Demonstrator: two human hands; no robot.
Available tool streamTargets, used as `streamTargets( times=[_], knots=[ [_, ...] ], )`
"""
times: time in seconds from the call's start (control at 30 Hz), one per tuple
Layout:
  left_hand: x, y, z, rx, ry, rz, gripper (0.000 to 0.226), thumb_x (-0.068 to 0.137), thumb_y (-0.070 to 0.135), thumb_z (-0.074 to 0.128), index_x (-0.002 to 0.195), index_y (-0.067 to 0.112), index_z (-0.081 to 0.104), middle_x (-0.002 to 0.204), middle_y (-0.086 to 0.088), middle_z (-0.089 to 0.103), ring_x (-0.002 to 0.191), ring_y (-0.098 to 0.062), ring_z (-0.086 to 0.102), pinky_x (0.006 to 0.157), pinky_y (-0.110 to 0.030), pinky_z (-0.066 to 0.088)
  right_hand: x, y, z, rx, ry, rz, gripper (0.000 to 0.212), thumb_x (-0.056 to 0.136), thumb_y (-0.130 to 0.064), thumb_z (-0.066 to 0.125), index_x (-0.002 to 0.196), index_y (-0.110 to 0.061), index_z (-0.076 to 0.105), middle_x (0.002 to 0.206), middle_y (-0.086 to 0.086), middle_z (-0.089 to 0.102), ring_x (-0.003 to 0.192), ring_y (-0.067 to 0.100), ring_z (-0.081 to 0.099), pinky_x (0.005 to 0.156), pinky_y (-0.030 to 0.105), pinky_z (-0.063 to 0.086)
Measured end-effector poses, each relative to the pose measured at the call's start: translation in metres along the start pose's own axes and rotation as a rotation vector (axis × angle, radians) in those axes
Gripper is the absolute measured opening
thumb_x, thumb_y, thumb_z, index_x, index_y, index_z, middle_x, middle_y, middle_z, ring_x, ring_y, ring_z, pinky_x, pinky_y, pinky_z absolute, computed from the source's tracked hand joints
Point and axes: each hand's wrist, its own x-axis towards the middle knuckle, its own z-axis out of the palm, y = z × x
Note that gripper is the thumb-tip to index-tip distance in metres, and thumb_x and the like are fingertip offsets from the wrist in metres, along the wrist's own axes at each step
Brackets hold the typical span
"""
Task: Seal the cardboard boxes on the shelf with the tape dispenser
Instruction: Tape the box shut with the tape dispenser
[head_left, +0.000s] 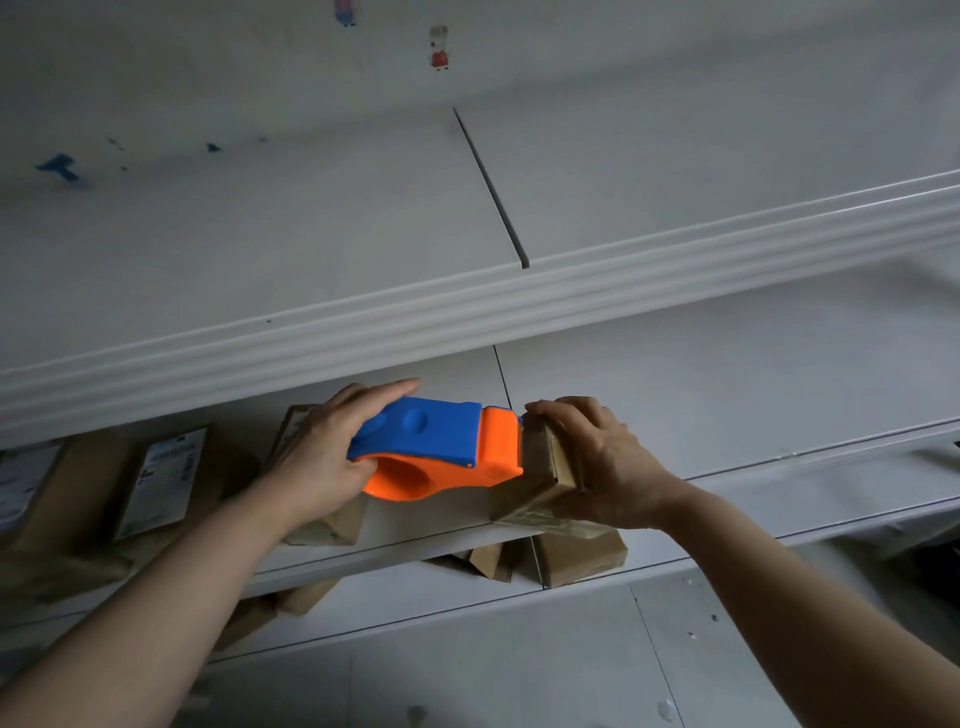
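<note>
Two-handed, pressing the blue-and-orange plastic tape dispenser (441, 447), gripped in the curled left hand (322, 452), onto the small brown cardboard box (545, 467), clamping it tilted in the right hand (608, 457) at the white shelf (753, 415) edge, probably steadying against the pull.

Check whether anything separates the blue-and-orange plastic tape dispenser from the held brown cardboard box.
Nothing visible: the tape dispenser, gripped by the left hand, touches the cardboard box the right hand holds.
</note>
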Motion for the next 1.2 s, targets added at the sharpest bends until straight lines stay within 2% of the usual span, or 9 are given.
streamTargets(
  times=[0.27, 0.53, 0.73, 0.8, 0.9, 0.97, 1.03, 1.07, 1.2],
  knots=[
    [-0.015, -0.033, -0.02, 0.084, 0.124, -0.092, 0.081, 0.056, -0.001, 0.045, 0.132, 0.027, 0.053, 0.111, -0.006, 0.056, 0.107, -0.022, 0.055, 0.089, -0.021, 0.038, -0.022, 0.019, -0.023, 0.316, 0.106, 0.036, 0.099, 0.05, -0.025, 0.084, 0.131, -0.036, 0.027, 0.129, -0.001, 0.034, 0.116, -0.001, 0.039, 0.104, 0.034, 0.043],
    [-0.008, -0.027, 0.0, 0.137, 0.117, -0.09, 0.085, 0.061, -0.015, 0.052, 0.133, 0.029, 0.052, 0.109, -0.002, 0.053, 0.105, -0.025, 0.054, 0.092, -0.035, 0.044, -0.033, 0.037, -0.013, 0.63, 0.086, 0.149, 0.105, 0.057, -0.007, 0.087, 0.138, -0.027, 0.024, 0.133, 0.002, 0.036, 0.126, 0.017, 0.04, 0.092, 0.049, 0.052],
    [0.008, -0.002, 0.034, 0.147, 0.097, -0.084, 0.082, 0.063, -0.019, 0.051, 0.134, 0.023, 0.053, 0.105, -0.009, 0.052, 0.101, -0.027, 0.053, 0.084, -0.026, 0.038, -0.052, 0.048, -0.021, 0.776, 0.061, 0.198, 0.1, 0.066, 0.013, 0.078, 0.135, -0.031, 0.022, 0.123, -0.026, 0.043, 0.122, 0.015, 0.044, 0.08, 0.033, 0.057],
    [0.014, 0.004, 0.047, 0.126, 0.064, -0.08, 0.082, 0.063, -0.019, 0.05, 0.134, 0.023, 0.053, 0.105, -0.009, 0.05, 0.1, -0.027, 0.053, 0.086, -0.03, 0.042, -0.059, 0.053, -0.023, 0.73, 0.063, 0.211, 0.1, 0.067, 0.009, 0.079, 0.137, -0.029, 0.019, 0.123, -0.029, 0.042, 0.12, 0.017, 0.045, 0.084, 0.034, 0.056],
    [0.023, 0.014, 0.061, 0.104, 0.015, -0.066, 0.082, 0.064, -0.018, 0.05, 0.135, 0.024, 0.052, 0.105, -0.008, 0.049, 0.1, -0.028, 0.054, 0.088, -0.036, 0.046, -0.059, 0.052, -0.031, 0.508, 0.064, 0.238, 0.102, 0.063, -0.012, 0.085, 0.137, -0.034, 0.018, 0.14, -0.009, 0.036, 0.129, 0.026, 0.041, 0.096, 0.035, 0.048],
    [0.026, 0.018, 0.066, 0.12, -0.006, -0.067, 0.084, 0.063, -0.016, 0.051, 0.135, 0.027, 0.05, 0.104, -0.006, 0.048, 0.099, -0.027, 0.054, 0.087, -0.039, 0.047, -0.051, 0.043, -0.041, 0.157, -0.005, 0.294, 0.111, 0.063, -0.034, 0.086, 0.145, -0.033, 0.011, 0.157, -0.001, 0.012, 0.146, 0.031, 0.011, 0.114, 0.052, 0.027],
    [0.028, 0.021, 0.067, 0.14, -0.017, -0.067, 0.086, 0.063, -0.015, 0.051, 0.136, 0.03, 0.048, 0.105, -0.003, 0.047, 0.099, -0.025, 0.053, 0.085, -0.04, 0.048, -0.04, 0.023, -0.052, -0.281, -0.079, 0.269, 0.129, 0.062, -0.059, 0.078, 0.151, -0.023, -0.008, 0.157, -0.001, -0.02, 0.144, 0.025, -0.022, 0.116, 0.057, -0.004],
    [0.028, 0.021, 0.067, 0.144, -0.019, -0.069, 0.086, 0.063, -0.015, 0.052, 0.136, 0.031, 0.048, 0.105, -0.002, 0.047, 0.099, -0.024, 0.053, 0.085, -0.039, 0.048, -0.035, 0.013, -0.052, -0.44, -0.085, 0.203, 0.134, 0.062, -0.067, 0.072, 0.15, -0.019, -0.015, 0.155, 0.004, -0.027, 0.141, 0.025, -0.028, 0.115, 0.056, -0.009],
    [0.025, 0.021, 0.065, 0.13, -0.026, -0.081, 0.085, 0.065, -0.016, 0.051, 0.137, 0.03, 0.047, 0.106, -0.001, 0.046, 0.099, -0.024, 0.052, 0.085, -0.038, 0.047, -0.022, -0.007, -0.043, -0.647, -0.249, 0.11, 0.134, 0.063, -0.076, 0.064, 0.149, -0.013, -0.017, 0.158, 0.008, -0.021, 0.144, 0.026, -0.022, 0.115, 0.059, -0.003]
  ],
)
